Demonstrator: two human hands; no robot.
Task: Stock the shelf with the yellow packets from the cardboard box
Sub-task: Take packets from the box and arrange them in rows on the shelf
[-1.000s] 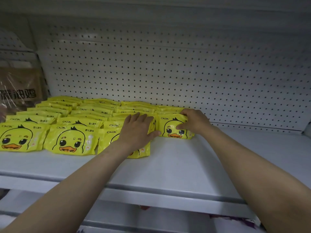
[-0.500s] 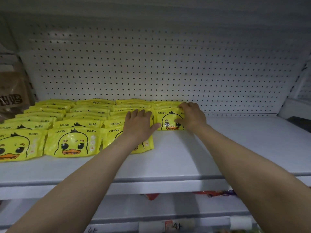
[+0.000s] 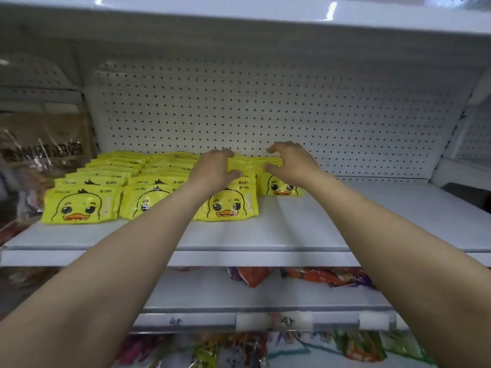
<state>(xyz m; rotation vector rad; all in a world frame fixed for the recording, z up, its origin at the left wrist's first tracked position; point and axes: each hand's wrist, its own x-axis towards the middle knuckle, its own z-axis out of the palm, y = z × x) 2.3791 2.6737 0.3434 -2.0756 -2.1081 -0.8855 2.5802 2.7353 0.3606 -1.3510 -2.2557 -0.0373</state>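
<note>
The left hand [image 3: 212,170] and forearm cover much of the middle yellow packets [image 3: 225,205], and the right hand [image 3: 291,164] hides the top of another. The brown package [image 3: 45,144] at the left edge is cut off and blurred. The snack bags [image 3: 326,277] below are too smeared to read.

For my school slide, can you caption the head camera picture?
Two hands reach over rows of yellow duck packets on a white shelf.

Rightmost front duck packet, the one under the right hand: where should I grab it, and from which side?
Pinch the rightmost front packet at its right short edge, coming in from the bare shelf on its right. It lies flat, its left edge is against the neighbouring packet, and the right hand is above it.
</note>
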